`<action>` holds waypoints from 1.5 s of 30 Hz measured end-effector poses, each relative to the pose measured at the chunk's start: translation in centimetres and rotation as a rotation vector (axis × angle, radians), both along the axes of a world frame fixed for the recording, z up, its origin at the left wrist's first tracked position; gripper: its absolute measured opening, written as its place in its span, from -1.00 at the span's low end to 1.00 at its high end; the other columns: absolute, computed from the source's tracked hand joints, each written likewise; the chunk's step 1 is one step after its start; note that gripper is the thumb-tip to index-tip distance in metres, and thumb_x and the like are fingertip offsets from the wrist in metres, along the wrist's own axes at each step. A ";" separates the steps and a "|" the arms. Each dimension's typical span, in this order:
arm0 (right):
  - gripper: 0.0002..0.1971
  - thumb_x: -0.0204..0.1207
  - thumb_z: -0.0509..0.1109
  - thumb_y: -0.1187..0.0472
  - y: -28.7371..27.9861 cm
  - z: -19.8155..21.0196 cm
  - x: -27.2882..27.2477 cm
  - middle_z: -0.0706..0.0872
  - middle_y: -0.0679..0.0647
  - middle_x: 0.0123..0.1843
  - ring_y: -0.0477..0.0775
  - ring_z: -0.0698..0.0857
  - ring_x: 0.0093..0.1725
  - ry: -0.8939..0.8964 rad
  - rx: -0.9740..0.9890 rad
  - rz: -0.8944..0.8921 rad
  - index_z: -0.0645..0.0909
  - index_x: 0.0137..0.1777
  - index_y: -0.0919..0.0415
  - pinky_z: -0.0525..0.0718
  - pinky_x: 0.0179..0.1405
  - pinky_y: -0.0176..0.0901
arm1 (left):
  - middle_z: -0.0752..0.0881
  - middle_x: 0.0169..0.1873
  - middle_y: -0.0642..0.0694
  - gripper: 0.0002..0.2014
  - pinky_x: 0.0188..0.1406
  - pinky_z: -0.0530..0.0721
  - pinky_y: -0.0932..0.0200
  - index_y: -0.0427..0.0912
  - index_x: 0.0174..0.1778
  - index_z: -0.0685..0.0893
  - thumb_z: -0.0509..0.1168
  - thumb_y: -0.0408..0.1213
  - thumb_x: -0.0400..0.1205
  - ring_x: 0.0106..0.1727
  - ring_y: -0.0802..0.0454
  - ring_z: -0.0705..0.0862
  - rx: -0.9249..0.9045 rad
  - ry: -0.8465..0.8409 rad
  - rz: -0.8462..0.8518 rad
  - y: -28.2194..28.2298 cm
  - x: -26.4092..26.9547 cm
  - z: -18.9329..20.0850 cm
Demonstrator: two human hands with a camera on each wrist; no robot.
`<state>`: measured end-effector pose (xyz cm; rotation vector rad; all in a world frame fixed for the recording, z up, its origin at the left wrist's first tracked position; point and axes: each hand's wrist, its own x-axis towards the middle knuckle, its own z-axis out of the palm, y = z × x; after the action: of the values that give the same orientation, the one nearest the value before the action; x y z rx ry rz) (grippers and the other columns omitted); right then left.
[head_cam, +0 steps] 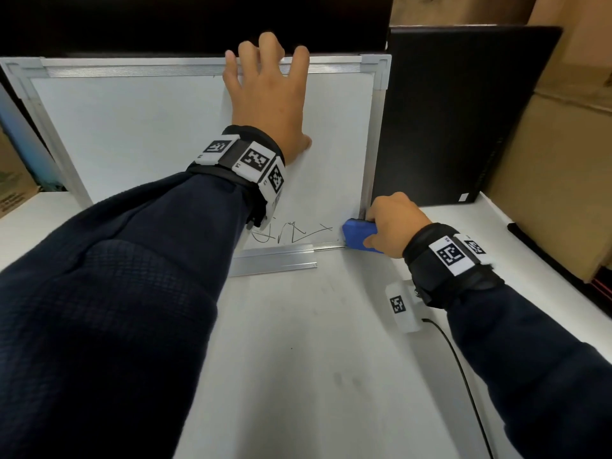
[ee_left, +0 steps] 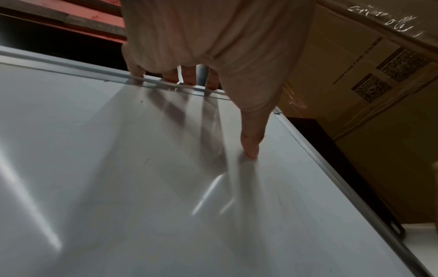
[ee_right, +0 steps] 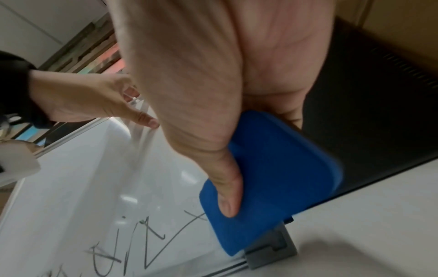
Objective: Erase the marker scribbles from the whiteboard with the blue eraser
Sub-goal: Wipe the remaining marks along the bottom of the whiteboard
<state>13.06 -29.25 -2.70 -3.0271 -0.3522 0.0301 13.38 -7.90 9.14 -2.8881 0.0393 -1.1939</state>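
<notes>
A whiteboard (head_cam: 149, 134) in an aluminium frame leans upright at the back of the table. Black marker scribbles (head_cam: 291, 232) run along its lower edge, partly hidden by my left sleeve. My left hand (head_cam: 265, 91) hooks its fingers over the top rail (ee_left: 166, 85) while the thumb (ee_left: 251, 144) presses on the white face. My right hand (head_cam: 390, 223) grips the blue eraser (head_cam: 359, 235) at the board's lower right corner. In the right wrist view the eraser (ee_right: 279, 176) lies against the board just right of the scribbles (ee_right: 151, 241), thumb on top.
A black flat panel (head_cam: 457, 120) leans just right of the board. Cardboard boxes (head_cam: 563, 160) stand at the far right and another box (head_cam: 13, 190) at the left. A white tagged block (head_cam: 402, 308) with a black cable (head_cam: 463, 376) lies on the white table (head_cam: 314, 359).
</notes>
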 end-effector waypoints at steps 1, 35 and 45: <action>-0.80 0.39 0.52 0.07 0.2 -0.1 0.1 0.54 0.16 -0.20 0.21 0.64 -0.23 -0.010 0.012 0.009 0.59 -0.22 0.15 0.52 -0.38 -0.13 | 0.38 0.47 -0.27 0.02 0.61 0.17 -0.42 -0.07 0.57 0.33 0.67 0.09 0.25 0.49 -0.36 0.35 0.002 0.000 0.003 0.1 0.0 0.0; -0.87 0.49 0.48 0.06 1.1 0.5 -0.9 0.58 0.07 -0.29 0.16 0.57 -0.22 -0.055 0.080 0.154 0.66 -0.21 0.08 0.59 -0.19 -0.06 | 0.37 0.50 -0.28 0.01 0.57 0.24 -0.45 -0.07 0.57 0.32 0.66 0.10 0.25 0.48 -0.38 0.37 0.041 0.009 0.021 0.1 -0.2 0.2; -0.86 0.50 0.49 0.05 0.2 0.4 -0.1 0.67 0.07 -0.26 0.18 0.55 -0.16 -0.078 0.105 0.171 0.77 -0.08 0.09 0.66 -0.02 0.03 | 0.38 0.50 -0.27 0.01 0.56 0.26 -0.45 -0.06 0.57 0.33 0.65 0.15 0.27 0.48 -0.37 0.38 0.046 0.001 0.020 0.5 -0.1 0.1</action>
<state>12.94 -29.01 -2.35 -2.8917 -0.5983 -0.0914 13.25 -7.41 9.28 -2.8425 0.0378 -1.1719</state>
